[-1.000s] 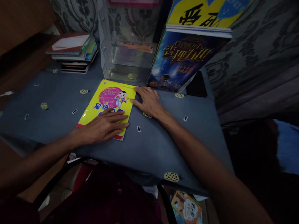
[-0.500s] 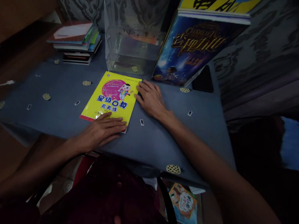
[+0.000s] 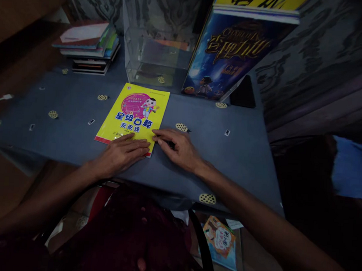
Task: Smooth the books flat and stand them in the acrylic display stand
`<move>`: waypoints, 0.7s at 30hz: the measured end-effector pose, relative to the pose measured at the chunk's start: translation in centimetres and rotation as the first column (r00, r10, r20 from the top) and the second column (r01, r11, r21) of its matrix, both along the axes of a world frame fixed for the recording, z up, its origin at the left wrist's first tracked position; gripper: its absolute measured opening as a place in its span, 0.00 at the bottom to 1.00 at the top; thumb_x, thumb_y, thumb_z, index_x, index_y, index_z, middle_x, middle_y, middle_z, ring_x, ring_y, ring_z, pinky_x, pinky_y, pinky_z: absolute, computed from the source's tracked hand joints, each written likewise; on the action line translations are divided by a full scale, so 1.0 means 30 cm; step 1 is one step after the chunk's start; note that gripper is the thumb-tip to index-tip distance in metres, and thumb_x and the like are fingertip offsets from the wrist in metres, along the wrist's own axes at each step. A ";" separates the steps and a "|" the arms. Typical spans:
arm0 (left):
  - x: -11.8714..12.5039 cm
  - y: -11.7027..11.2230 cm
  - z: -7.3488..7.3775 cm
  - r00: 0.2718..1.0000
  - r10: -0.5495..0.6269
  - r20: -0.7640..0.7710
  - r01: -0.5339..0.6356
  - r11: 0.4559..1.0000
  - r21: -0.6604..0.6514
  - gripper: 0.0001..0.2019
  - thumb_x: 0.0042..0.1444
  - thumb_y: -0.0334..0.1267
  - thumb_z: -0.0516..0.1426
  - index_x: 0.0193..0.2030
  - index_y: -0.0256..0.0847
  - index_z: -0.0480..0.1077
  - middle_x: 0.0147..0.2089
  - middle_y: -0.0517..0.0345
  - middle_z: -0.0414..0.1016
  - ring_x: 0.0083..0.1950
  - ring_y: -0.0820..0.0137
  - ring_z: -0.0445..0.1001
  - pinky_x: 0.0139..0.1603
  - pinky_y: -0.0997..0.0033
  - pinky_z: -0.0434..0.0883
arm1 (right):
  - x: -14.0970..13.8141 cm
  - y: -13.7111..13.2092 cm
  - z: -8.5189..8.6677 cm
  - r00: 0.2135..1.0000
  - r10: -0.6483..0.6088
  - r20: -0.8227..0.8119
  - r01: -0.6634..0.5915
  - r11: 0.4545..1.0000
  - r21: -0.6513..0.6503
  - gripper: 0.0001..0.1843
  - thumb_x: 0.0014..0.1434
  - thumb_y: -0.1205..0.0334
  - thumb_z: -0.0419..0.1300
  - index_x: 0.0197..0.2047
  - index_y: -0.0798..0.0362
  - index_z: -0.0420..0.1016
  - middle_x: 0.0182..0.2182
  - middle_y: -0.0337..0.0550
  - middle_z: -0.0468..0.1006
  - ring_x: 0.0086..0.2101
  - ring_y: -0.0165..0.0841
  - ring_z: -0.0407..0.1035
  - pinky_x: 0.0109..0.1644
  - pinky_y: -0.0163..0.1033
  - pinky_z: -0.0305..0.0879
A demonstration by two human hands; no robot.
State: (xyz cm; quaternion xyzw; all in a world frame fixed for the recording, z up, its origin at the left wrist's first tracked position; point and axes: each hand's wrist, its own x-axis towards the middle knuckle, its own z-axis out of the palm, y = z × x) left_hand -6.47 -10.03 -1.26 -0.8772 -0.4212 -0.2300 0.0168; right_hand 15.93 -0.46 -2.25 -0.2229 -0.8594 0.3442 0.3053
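Observation:
A yellow workbook [image 3: 135, 107] with a cartoon child and a red bottom edge lies closed on the cloth-covered table. Flat across its lower part rests my left hand [image 3: 124, 152], fingers stretched out and holding nothing. At the right edge of the cover, near the lower corner, my right hand [image 3: 178, 149] has its thumb and fingertips drawn close together on the edge. How many sheets lie between those fingertips is too small to tell.
Behind the workbook stands a clear plastic organizer [image 3: 161, 64]. Upright beside it is a large blue book [image 3: 226, 56], with a black flat device [image 3: 243, 92] next to it. Several stacked books [image 3: 88, 46] sit at back left. An orange-and-blue book [image 3: 220, 241] lies below the table.
My right hand has moved from the workbook's upper right side down to its lower right edge, thumb and fingers now closing there. My left hand stays on the cover.

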 end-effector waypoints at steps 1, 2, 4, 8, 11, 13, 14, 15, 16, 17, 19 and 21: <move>0.000 -0.001 0.001 1.000 -0.004 -0.003 0.004 1.000 0.015 0.12 0.71 0.34 0.54 0.54 0.42 0.77 0.54 0.52 0.83 0.54 0.67 0.82 0.65 0.52 0.73 | 0.001 -0.004 0.001 1.000 0.008 -0.012 -0.009 0.999 -0.034 0.17 0.70 0.61 0.54 0.59 0.50 0.77 0.50 0.48 0.83 0.48 0.38 0.77 0.53 0.49 0.74; 0.000 -0.001 0.003 1.000 -0.008 -0.005 0.008 1.000 0.024 0.12 0.71 0.34 0.54 0.54 0.41 0.77 0.54 0.52 0.83 0.54 0.67 0.82 0.65 0.52 0.74 | 0.002 -0.007 0.002 1.000 0.018 -0.022 -0.019 0.998 -0.060 0.17 0.70 0.61 0.55 0.58 0.49 0.77 0.50 0.48 0.83 0.47 0.37 0.77 0.52 0.48 0.74; 0.000 -0.002 0.008 1.000 -0.013 -0.005 0.013 1.000 0.020 0.12 0.71 0.33 0.54 0.54 0.42 0.77 0.54 0.52 0.83 0.54 0.67 0.82 0.65 0.53 0.74 | 0.001 -0.010 0.000 0.999 0.033 -0.036 -0.037 0.994 -0.100 0.17 0.70 0.61 0.55 0.58 0.50 0.77 0.50 0.48 0.83 0.46 0.37 0.77 0.51 0.46 0.75; 0.001 0.000 0.015 1.000 -0.018 0.001 0.018 1.000 -0.005 0.14 0.71 0.33 0.52 0.56 0.42 0.77 0.55 0.51 0.82 0.55 0.67 0.82 0.64 0.52 0.74 | 0.000 -0.014 0.002 0.997 0.054 -0.051 -0.060 0.991 -0.122 0.17 0.69 0.62 0.55 0.57 0.53 0.78 0.46 0.48 0.84 0.44 0.36 0.78 0.49 0.45 0.75; 0.003 -0.001 0.013 1.000 -0.024 0.009 0.024 1.000 0.018 0.14 0.71 0.32 0.52 0.56 0.41 0.76 0.55 0.51 0.83 0.55 0.67 0.82 0.64 0.51 0.75 | 0.001 -0.017 0.008 0.994 0.085 -0.073 -0.092 0.992 -0.088 0.16 0.69 0.63 0.54 0.56 0.54 0.78 0.46 0.49 0.84 0.43 0.35 0.78 0.49 0.44 0.75; 0.005 -0.004 0.012 0.999 -0.029 0.020 0.028 0.999 0.040 0.13 0.70 0.32 0.53 0.55 0.40 0.76 0.54 0.51 0.83 0.55 0.67 0.82 0.64 0.51 0.74 | 0.002 -0.021 0.011 0.992 0.106 -0.074 -0.109 0.993 -0.036 0.16 0.69 0.64 0.54 0.55 0.52 0.78 0.44 0.48 0.84 0.42 0.34 0.77 0.48 0.44 0.75; 0.006 -0.006 0.013 0.999 -0.030 0.027 0.029 0.999 0.043 0.12 0.70 0.32 0.54 0.55 0.40 0.76 0.54 0.51 0.83 0.54 0.67 0.82 0.65 0.50 0.73 | 0.003 -0.025 0.013 0.991 0.110 -0.070 -0.111 0.994 0.000 0.16 0.69 0.64 0.54 0.55 0.52 0.79 0.43 0.48 0.84 0.42 0.35 0.77 0.48 0.44 0.75; 0.006 -0.008 0.015 0.999 -0.029 0.031 0.028 0.999 0.037 0.12 0.69 0.31 0.55 0.55 0.40 0.76 0.54 0.51 0.83 0.55 0.67 0.82 0.66 0.50 0.72 | 0.004 -0.028 0.014 0.992 0.111 -0.066 -0.108 0.993 0.040 0.16 0.69 0.65 0.54 0.55 0.52 0.79 0.42 0.48 0.84 0.41 0.35 0.77 0.47 0.45 0.75; 0.007 -0.010 0.018 0.999 -0.028 0.033 0.027 0.999 0.024 0.12 0.69 0.31 0.55 0.55 0.40 0.76 0.54 0.51 0.83 0.55 0.67 0.81 0.66 0.49 0.72 | 0.005 -0.033 0.015 0.992 0.111 -0.060 -0.106 0.991 0.081 0.16 0.69 0.66 0.54 0.55 0.52 0.79 0.42 0.48 0.84 0.41 0.35 0.77 0.47 0.45 0.76; 0.008 -0.012 0.021 0.999 -0.026 0.032 0.025 1.000 0.008 0.12 0.69 0.31 0.56 0.55 0.40 0.77 0.54 0.51 0.83 0.56 0.66 0.81 0.67 0.48 0.72 | 0.006 -0.037 0.017 0.992 0.113 -0.054 -0.106 0.987 0.123 0.16 0.69 0.66 0.54 0.55 0.53 0.79 0.42 0.49 0.84 0.41 0.35 0.77 0.47 0.46 0.76; 0.009 -0.016 0.028 0.999 -0.021 0.026 0.021 1.000 -0.019 0.12 0.69 0.32 0.56 0.55 0.40 0.77 0.55 0.50 0.82 0.58 0.64 0.80 0.66 0.48 0.72 | 0.009 -0.046 0.021 0.991 0.128 -0.049 -0.116 0.972 0.204 0.16 0.69 0.67 0.54 0.54 0.54 0.79 0.42 0.50 0.84 0.43 0.37 0.77 0.48 0.47 0.76; 0.006 -0.018 0.031 0.999 -0.029 0.036 0.030 0.999 -0.024 0.12 0.69 0.33 0.55 0.53 0.39 0.78 0.55 0.49 0.82 0.58 0.64 0.80 0.66 0.50 0.72 | 0.012 -0.052 0.027 0.986 0.163 -0.028 -0.150 0.951 0.270 0.15 0.69 0.67 0.54 0.53 0.55 0.79 0.42 0.50 0.84 0.45 0.37 0.76 0.49 0.48 0.75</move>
